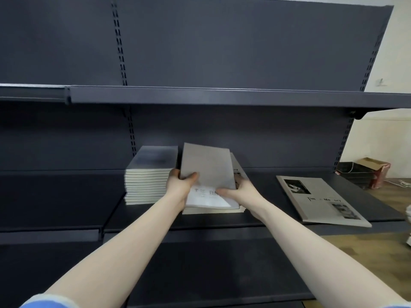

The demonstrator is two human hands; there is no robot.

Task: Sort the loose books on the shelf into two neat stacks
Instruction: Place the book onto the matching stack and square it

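Note:
A grey-covered book (pixel 208 167) is held tilted above a low second stack (pixel 213 210) in the middle of the dark shelf (pixel 66 196). My left hand (pixel 181 181) grips the book's left edge, thumb on the cover. My right hand (pixel 241 192) grips its lower right edge, thumb near a white label with a barcode (pixel 205 193). To the left stands a tall neat stack (pixel 148 181) of several books with a dark cover on top. One loose grey book (pixel 322 200) with black photos lies flat at the right of the shelf.
An upper shelf (pixel 222 96) overhangs the books. A lower shelf (pixel 211 267) juts out beneath my arms. Past the unit's right end are a wooden floor (pixel 391 196), dark trays with a cardboard box (pixel 364 172), and something white at the frame edge (pixel 408 212).

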